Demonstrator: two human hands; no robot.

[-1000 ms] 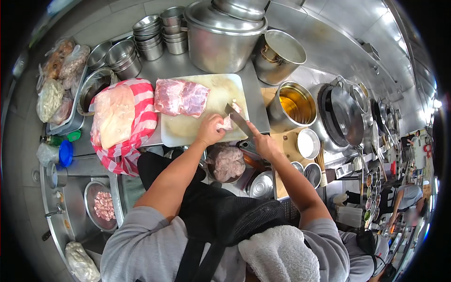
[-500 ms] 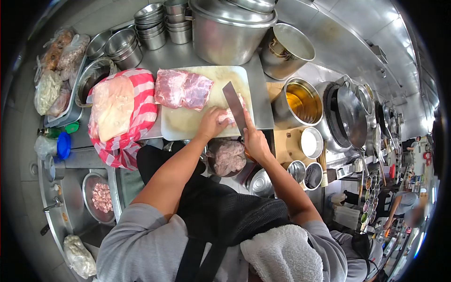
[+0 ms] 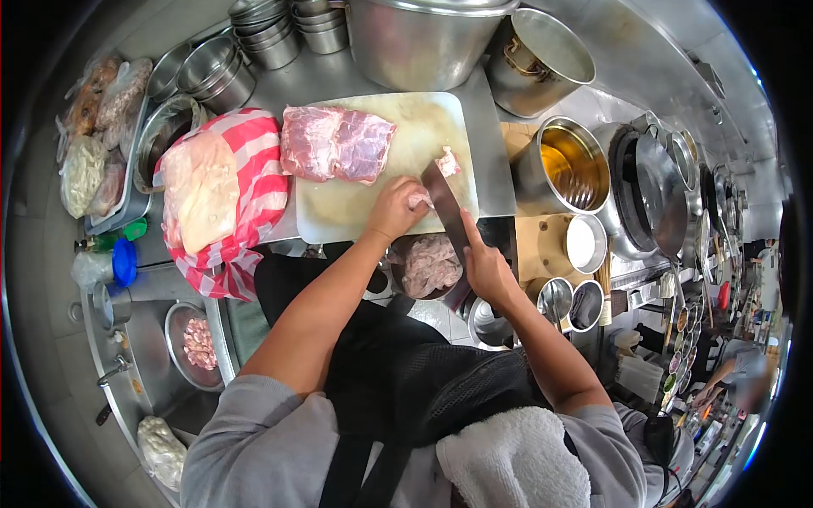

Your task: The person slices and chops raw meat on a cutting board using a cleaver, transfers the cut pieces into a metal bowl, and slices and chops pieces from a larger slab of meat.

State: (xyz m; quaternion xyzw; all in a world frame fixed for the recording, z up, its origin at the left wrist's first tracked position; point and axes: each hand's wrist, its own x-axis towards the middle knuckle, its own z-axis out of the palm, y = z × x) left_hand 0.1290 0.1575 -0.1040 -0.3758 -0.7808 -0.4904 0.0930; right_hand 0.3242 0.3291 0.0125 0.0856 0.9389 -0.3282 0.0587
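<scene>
My right hand point(image 3: 489, 264) is closed round the handle of a cleaver point(image 3: 447, 207), its wide blade slanting over the right part of the white cutting board point(image 3: 339, 216). Closed on a small piece of meat point(image 3: 417, 200), my left hand point(image 3: 396, 207) is just left of the blade. Another small meat scrap point(image 3: 448, 161) lies on the board at the blade's far end. A large slab of raw meat point(image 3: 337, 144) rests on the board's upper left. Below the board's front edge, a pot holds a pale lump of meat point(image 3: 428, 264).
To the left, pale skin-on meat point(image 3: 201, 190) lies on a red-and-white striped bag point(image 3: 269, 199). Large pots point(image 3: 423, 42) stand behind the board. A pot of yellow liquid point(image 3: 576, 165) and a wok point(image 3: 660, 195) are at right. A sink holds a bowl of meat chunks point(image 3: 201, 343).
The small meat under my left hand now shows as a piece in my fingers and a separate scrap beyond the blade. The view has shifted slightly.
</scene>
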